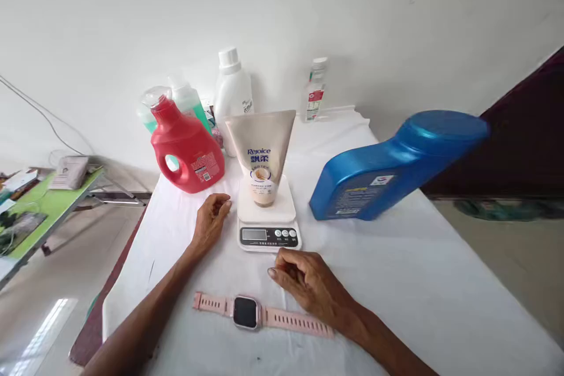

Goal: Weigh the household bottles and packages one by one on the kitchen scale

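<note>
Beige tube (263,155) upright on scale (267,218)

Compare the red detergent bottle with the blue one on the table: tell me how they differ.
The red detergent bottle has a clear cap; the blue detergent bottle has a blue cap. The red bottle shows an open handle hole; none shows on the blue one. The red bottle is left of the scale, the blue one right of it and looking bigger. Both carry labels and rest on the white tablecloth.

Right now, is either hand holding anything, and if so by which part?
Nothing is held. The left hand rests loosely curled on the white cloth beside the kitchen scale; the right hand rests in front of it, above the pink watch.
</note>
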`<act>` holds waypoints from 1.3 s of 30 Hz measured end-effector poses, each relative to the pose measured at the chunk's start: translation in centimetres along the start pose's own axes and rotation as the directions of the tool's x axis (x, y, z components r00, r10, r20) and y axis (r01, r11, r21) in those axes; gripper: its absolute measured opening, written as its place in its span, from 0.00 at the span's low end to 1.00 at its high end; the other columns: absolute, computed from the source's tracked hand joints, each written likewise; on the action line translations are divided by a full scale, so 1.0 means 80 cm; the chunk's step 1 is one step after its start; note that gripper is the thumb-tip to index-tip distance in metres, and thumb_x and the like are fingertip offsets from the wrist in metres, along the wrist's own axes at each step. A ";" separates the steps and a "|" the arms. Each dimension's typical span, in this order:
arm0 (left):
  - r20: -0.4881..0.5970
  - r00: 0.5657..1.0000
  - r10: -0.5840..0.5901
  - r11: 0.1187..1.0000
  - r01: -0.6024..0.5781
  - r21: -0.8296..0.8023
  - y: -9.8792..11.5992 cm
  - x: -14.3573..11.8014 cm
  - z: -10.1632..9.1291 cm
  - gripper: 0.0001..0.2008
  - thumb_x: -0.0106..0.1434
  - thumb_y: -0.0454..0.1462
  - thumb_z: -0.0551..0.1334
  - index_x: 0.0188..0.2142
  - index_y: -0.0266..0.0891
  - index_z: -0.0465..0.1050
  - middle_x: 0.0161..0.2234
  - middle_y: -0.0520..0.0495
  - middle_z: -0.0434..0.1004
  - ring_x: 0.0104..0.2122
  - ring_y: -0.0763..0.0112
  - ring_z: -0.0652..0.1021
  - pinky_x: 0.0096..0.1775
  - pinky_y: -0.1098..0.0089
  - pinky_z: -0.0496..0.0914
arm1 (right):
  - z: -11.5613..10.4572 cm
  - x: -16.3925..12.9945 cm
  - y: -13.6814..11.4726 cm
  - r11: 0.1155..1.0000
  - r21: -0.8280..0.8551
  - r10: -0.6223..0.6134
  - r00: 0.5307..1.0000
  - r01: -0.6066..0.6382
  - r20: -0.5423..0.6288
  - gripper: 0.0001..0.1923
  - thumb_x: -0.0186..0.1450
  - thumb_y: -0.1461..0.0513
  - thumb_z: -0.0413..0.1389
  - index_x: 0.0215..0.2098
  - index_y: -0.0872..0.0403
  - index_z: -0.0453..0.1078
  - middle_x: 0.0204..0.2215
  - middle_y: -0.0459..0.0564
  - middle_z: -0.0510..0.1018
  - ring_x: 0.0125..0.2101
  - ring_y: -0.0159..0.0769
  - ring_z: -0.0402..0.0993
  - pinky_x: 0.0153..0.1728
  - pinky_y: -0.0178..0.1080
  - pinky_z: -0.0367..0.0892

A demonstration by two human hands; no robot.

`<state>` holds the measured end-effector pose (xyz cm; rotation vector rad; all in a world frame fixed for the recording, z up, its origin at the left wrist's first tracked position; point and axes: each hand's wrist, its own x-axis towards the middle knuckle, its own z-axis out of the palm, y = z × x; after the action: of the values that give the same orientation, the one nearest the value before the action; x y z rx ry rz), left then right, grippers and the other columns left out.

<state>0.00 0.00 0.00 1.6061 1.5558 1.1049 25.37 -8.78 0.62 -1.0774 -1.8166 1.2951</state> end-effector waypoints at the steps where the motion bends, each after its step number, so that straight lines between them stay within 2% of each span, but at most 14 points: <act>1: -0.002 1.000 0.000 1.000 0.000 0.001 0.000 -0.001 0.000 0.16 0.68 0.48 0.62 0.45 0.39 0.74 0.39 0.44 0.79 0.36 0.64 0.78 0.42 0.63 0.73 | 0.001 0.000 0.001 1.000 -0.001 0.000 1.000 0.000 0.000 0.17 0.70 0.55 0.55 0.25 0.52 0.59 0.20 0.39 0.62 0.22 0.29 0.56 0.26 0.35 0.53; 9: 0.000 1.000 -0.023 1.000 0.023 -0.018 0.007 -0.002 -0.002 0.20 0.67 0.52 0.62 0.46 0.38 0.74 0.39 0.44 0.79 0.36 0.63 0.79 0.41 0.63 0.73 | 0.003 0.000 0.002 1.000 0.015 0.000 1.000 0.000 -0.002 0.19 0.71 0.53 0.55 0.26 0.52 0.59 0.21 0.40 0.62 0.22 0.29 0.56 0.26 0.35 0.53; 12: 0.061 0.996 -0.071 0.994 0.076 -0.083 0.021 -0.001 -0.009 0.27 0.65 0.56 0.64 0.50 0.37 0.73 0.44 0.41 0.78 0.42 0.60 0.79 0.47 0.59 0.74 | 0.002 -0.001 0.003 1.000 0.012 -0.011 1.000 0.011 0.000 0.19 0.71 0.53 0.55 0.26 0.52 0.59 0.21 0.40 0.62 0.23 0.29 0.56 0.26 0.35 0.53; 15: 0.134 0.984 -0.117 0.983 0.134 -0.124 0.047 -0.001 -0.016 0.33 0.64 0.59 0.64 0.55 0.37 0.70 0.52 0.36 0.75 0.49 0.56 0.78 0.53 0.54 0.73 | 0.002 -0.002 0.003 1.000 0.010 -0.019 1.000 0.019 0.001 0.19 0.72 0.53 0.55 0.26 0.52 0.59 0.21 0.40 0.62 0.23 0.29 0.56 0.26 0.36 0.54; 17: 0.126 0.990 -0.068 0.990 0.082 -0.113 0.070 -0.001 -0.014 0.35 0.62 0.59 0.66 0.59 0.38 0.67 0.57 0.33 0.72 0.53 0.53 0.77 0.54 0.51 0.72 | 0.002 -0.001 0.003 1.000 0.008 -0.022 1.000 0.022 0.005 0.19 0.72 0.53 0.54 0.26 0.52 0.59 0.21 0.40 0.63 0.23 0.30 0.56 0.26 0.36 0.54; 20: 0.065 0.988 0.139 0.990 -0.136 -0.047 0.106 0.003 0.003 0.39 0.57 0.54 0.73 0.62 0.42 0.65 0.62 0.34 0.69 0.58 0.51 0.74 0.57 0.50 0.70 | 0.002 -0.001 0.004 1.000 0.000 -0.028 1.000 0.028 0.005 0.19 0.71 0.53 0.55 0.26 0.51 0.59 0.21 0.40 0.62 0.23 0.30 0.56 0.27 0.36 0.54; 23: 0.007 0.954 0.298 0.952 -0.298 0.068 0.127 0.010 0.032 0.37 0.51 0.49 0.78 0.56 0.41 0.68 0.55 0.38 0.74 0.53 0.53 0.76 0.54 0.53 0.71 | 0.003 -0.002 0.005 0.999 -0.010 -0.030 1.000 0.030 -0.003 0.19 0.71 0.54 0.54 0.25 0.51 0.59 0.21 0.40 0.62 0.23 0.30 0.56 0.27 0.36 0.54; 26: -0.090 0.948 0.305 0.946 -0.292 0.140 0.130 0.019 0.059 0.27 0.52 0.43 0.78 0.46 0.39 0.70 0.42 0.44 0.79 0.41 0.59 0.79 0.43 0.59 0.74 | 0.004 -0.002 0.007 0.999 -0.021 -0.042 0.999 0.042 -0.007 0.19 0.71 0.54 0.54 0.25 0.51 0.58 0.21 0.40 0.62 0.23 0.30 0.57 0.27 0.36 0.54; 29: -0.161 0.948 0.274 0.959 -0.258 0.116 0.124 0.023 0.068 0.23 0.51 0.40 0.77 0.42 0.40 0.70 0.37 0.47 0.80 0.34 0.62 0.79 0.36 0.64 0.73 | 0.004 -0.001 0.007 0.998 -0.025 -0.061 0.998 0.061 -0.005 0.18 0.71 0.54 0.54 0.26 0.51 0.58 0.21 0.40 0.63 0.23 0.30 0.58 0.27 0.36 0.54; 33: -0.254 0.945 0.205 0.979 -0.202 0.039 0.118 0.023 0.046 0.22 0.50 0.43 0.77 0.39 0.39 0.73 0.35 0.46 0.82 0.34 0.62 0.81 0.36 0.64 0.74 | 0.002 -0.001 0.007 0.998 -0.009 -0.065 0.998 0.065 0.002 0.17 0.71 0.54 0.54 0.26 0.51 0.59 0.21 0.41 0.64 0.23 0.30 0.59 0.26 0.35 0.54; 39: -0.436 0.897 0.080 0.993 -0.032 0.115 0.093 0.020 -0.024 0.24 0.47 0.46 0.77 0.39 0.39 0.74 0.37 0.44 0.84 0.35 0.58 0.82 0.39 0.59 0.77 | 0.001 -0.002 0.004 0.998 0.020 -0.053 0.999 0.053 0.007 0.18 0.71 0.55 0.54 0.26 0.51 0.59 0.21 0.40 0.63 0.23 0.30 0.58 0.26 0.35 0.54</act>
<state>1.60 0.65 7.64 1.5462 1.8904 1.5215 25.42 -8.88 0.24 -1.0079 -1.8219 1.2848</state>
